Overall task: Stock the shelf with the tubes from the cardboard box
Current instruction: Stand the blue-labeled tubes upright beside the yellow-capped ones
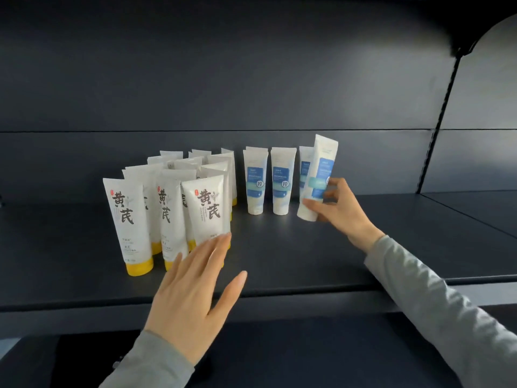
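Observation:
On the dark shelf [279,264] several white tubes with yellow caps [131,219] stand in rows at the left. My left hand [193,289] is open with straight fingers, its fingertips touching the front right yellow-capped tube [208,205]. To the right stand blue-labelled white tubes [254,180], cap down. My right hand [338,211] grips another blue-labelled tube [319,177], tilted slightly, its cap just above the shelf in front of a third standing blue tube [304,166]. The cardboard box is not in view.
The shelf's front edge [251,301] runs across below my left hand. A dark back panel [251,79] rises behind the tubes. A slotted upright post [439,121] stands at the right, with another shelf section [481,208] beyond it.

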`<state>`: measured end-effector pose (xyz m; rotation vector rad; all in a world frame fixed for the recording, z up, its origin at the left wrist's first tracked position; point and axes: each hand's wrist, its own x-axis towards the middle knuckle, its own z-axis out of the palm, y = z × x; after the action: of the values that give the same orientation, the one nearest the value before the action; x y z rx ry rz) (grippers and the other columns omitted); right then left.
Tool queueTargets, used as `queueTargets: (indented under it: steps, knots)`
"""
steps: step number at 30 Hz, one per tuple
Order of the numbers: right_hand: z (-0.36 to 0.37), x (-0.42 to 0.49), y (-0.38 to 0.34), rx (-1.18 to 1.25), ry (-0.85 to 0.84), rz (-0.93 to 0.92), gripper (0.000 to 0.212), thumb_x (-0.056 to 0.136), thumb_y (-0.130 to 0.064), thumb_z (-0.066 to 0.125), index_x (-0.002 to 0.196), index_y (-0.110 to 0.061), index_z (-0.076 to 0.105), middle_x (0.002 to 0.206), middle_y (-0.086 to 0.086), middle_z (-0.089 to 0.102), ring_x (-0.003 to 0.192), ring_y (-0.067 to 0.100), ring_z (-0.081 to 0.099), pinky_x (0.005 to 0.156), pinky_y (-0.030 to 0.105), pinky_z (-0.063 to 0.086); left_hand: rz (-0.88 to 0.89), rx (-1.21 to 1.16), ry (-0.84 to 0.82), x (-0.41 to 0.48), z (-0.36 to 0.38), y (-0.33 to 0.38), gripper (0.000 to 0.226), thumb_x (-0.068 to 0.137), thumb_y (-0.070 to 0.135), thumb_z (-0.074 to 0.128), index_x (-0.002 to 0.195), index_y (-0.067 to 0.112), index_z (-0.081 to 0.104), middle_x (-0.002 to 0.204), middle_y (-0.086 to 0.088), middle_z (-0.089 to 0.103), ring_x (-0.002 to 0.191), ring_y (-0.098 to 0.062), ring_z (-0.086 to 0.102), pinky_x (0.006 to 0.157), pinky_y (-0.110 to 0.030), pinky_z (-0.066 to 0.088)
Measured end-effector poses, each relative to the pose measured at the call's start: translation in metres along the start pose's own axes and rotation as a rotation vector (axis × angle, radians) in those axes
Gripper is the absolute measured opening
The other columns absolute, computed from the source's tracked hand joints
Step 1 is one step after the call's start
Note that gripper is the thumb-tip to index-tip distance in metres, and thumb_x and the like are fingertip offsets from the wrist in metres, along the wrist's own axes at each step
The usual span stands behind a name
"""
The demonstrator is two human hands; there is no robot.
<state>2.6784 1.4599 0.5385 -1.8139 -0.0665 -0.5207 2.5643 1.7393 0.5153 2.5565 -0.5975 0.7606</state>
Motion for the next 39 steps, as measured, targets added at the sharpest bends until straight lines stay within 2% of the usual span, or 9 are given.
queueTargets:
  steps: [4,8,12,18,25,30,33,35,39]
  knots:
    - [-0.001,0.042,0.018,-0.088,0.033,0.030,0.052,0.076,-0.021,0.078,0.112,-0.025,0.040,0.101,-0.010,0.057,0.090,0.007,0.059,0.069,0.028,0.056,0.031,0.095,0.039,-0.007,-0.004,-0.009,0.063,0.090,0.053,0.027,0.130,0.011,0.053,0.127,-0.002,0.059,0.117,-0.021,0.056,0.090,-0.043,0.044]
    - [0.005,0.068,0.035,-0.145,0.070,0.091,0.057,0.077,-0.017,0.076,0.120,-0.017,0.039,0.112,-0.003,0.055,0.099,0.015,0.057,0.082,0.031,0.051,0.024,0.140,0.025,-0.011,0.000,-0.013,0.070,0.092,0.057,0.017,0.126,0.011,0.058,0.124,-0.003,0.062,0.111,-0.024,0.061,0.087,-0.044,0.044]
    - [0.014,0.079,0.044,-0.192,0.070,0.098,0.058,0.078,-0.013,0.074,0.123,-0.013,0.037,0.112,-0.003,0.052,0.098,0.014,0.054,0.075,0.025,0.046,0.025,0.114,0.049,-0.012,0.001,-0.013,0.069,0.092,0.058,0.018,0.123,0.013,0.060,0.122,0.000,0.063,0.115,-0.013,0.052,0.087,-0.044,0.044]
    - [0.016,0.079,0.055,-0.247,0.062,0.111,0.058,0.081,-0.010,0.071,0.127,-0.010,0.035,0.129,0.008,0.054,0.107,0.016,0.052,0.086,0.028,0.043,0.004,0.156,0.015,-0.013,0.000,-0.012,0.070,0.093,0.058,0.016,0.121,0.013,0.061,0.118,-0.001,0.065,0.102,-0.024,0.065,0.076,-0.041,0.052]
    - [0.015,0.071,0.049,-0.294,0.055,0.126,0.058,0.084,-0.009,0.068,0.131,-0.008,0.035,0.133,0.011,0.052,0.118,0.024,0.052,0.092,0.030,0.042,-0.021,0.142,-0.027,-0.016,-0.003,-0.013,0.069,0.093,0.058,0.016,0.122,0.014,0.061,0.118,0.000,0.065,0.102,-0.022,0.065,0.080,-0.041,0.050]
    - [0.010,0.057,0.043,-0.376,-0.026,0.211,0.064,0.085,-0.016,0.068,0.135,-0.007,0.030,0.138,0.013,0.046,0.123,0.026,0.048,0.098,0.034,0.042,-0.027,0.120,-0.057,-0.017,-0.006,-0.016,0.071,0.092,0.059,0.016,0.121,0.013,0.061,0.117,0.000,0.066,0.102,-0.022,0.065,0.079,-0.043,0.053]
    - [0.005,0.038,0.031,-0.432,-0.014,0.196,0.067,0.089,-0.022,0.063,0.142,-0.006,0.025,0.144,0.015,0.037,0.130,0.027,0.041,0.104,0.034,0.036,-0.033,0.144,-0.112,-0.015,-0.012,-0.012,0.073,0.093,0.058,0.013,0.118,0.012,0.064,0.112,-0.002,0.068,0.096,-0.022,0.068,0.074,-0.042,0.055]
    - [-0.002,0.022,0.020,-0.510,-0.014,0.157,0.068,0.093,-0.027,0.058,0.147,-0.008,0.021,0.150,0.013,0.032,0.136,0.028,0.034,0.108,0.036,0.030,-0.027,0.117,-0.145,-0.016,-0.016,-0.012,0.077,0.092,0.061,0.009,0.122,0.014,0.061,0.116,0.000,0.066,0.099,-0.020,0.067,0.077,-0.040,0.054]
    - [-0.020,-0.020,-0.009,-0.764,-0.039,0.085,0.062,0.095,-0.043,0.048,0.147,-0.017,0.025,0.151,0.007,0.032,0.137,0.028,0.033,0.109,0.046,0.033,-0.020,0.032,-0.074,-0.018,-0.008,-0.021,0.099,0.070,0.080,-0.012,0.141,0.030,0.034,0.140,0.014,0.043,0.129,-0.010,0.042,0.106,-0.033,0.034]
